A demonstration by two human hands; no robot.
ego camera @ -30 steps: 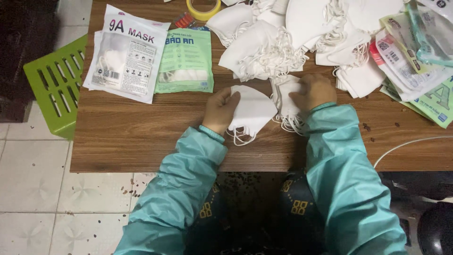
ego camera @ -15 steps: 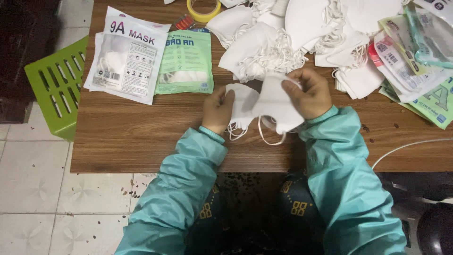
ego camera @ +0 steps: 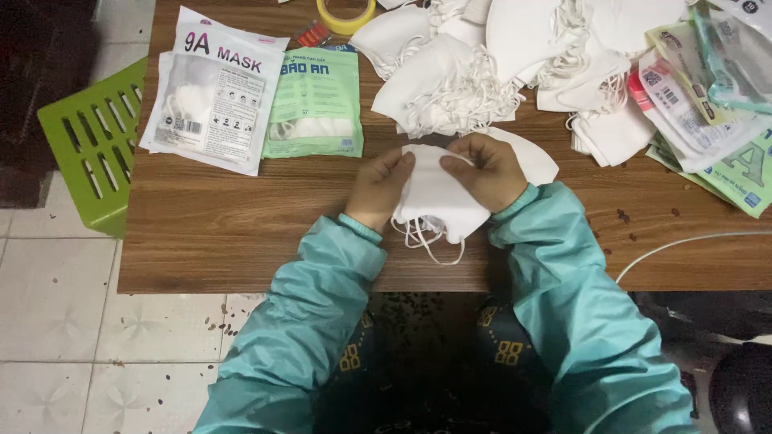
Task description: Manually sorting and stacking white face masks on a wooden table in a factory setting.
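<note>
Left hand (ego camera: 379, 186) and right hand (ego camera: 488, 170) now pinching one white mask (ego camera: 438, 199) at frame centre, lowered closer to desk (ego camera: 225, 233), straps dangling.

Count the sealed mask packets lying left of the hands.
2: a white packet at the table's left end, and a green packet beside it on its right. More packets lie far right.

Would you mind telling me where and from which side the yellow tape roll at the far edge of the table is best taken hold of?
Probably by its rim, from above. The yellow tape roll lies flat on the wooden table, its open centre facing up, so one finger can go inside the ring and the thumb outside. Come at its near left side: the small red item and white masks crowd the rest.
</note>
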